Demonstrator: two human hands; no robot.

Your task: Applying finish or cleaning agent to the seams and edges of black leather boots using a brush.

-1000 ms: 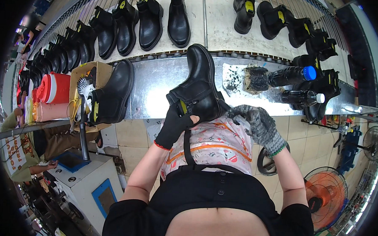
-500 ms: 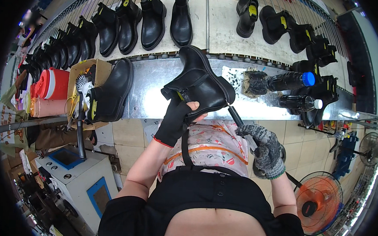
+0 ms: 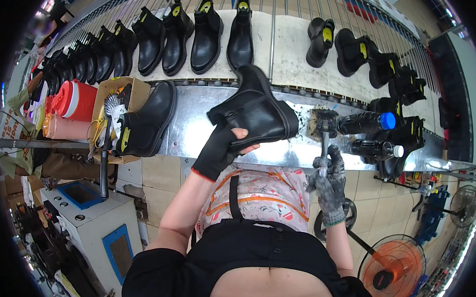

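A black ankle boot [image 3: 258,117] is tilted over the metal bench, its toe pointing away from me. My left hand [image 3: 216,154], in a black fingerless glove, is closed on the boot's shaft, thumb on top. In a grey knitted glove, my right hand [image 3: 330,184] grips a slim brush-like tool [image 3: 324,147]. The tool's far end reaches a black-stained pad [image 3: 317,123] on a smeared white sheet; its tip cannot be made out there. Beside the pad lie a dark bottle with a blue cap [image 3: 361,122] and another with a white cap [image 3: 373,149].
Several black boots [image 3: 206,38] stand on the roller conveyor behind the bench [image 3: 196,131]. At left are another boot [image 3: 153,121], a cardboard box [image 3: 139,91] of tools and a red jug [image 3: 79,99]. An orange fan [image 3: 395,267] stands at lower right.
My right hand has moved the tool from the boot's sole edge over to the stained pad. My left hand still holds the boot. The whole view has shifted slightly.
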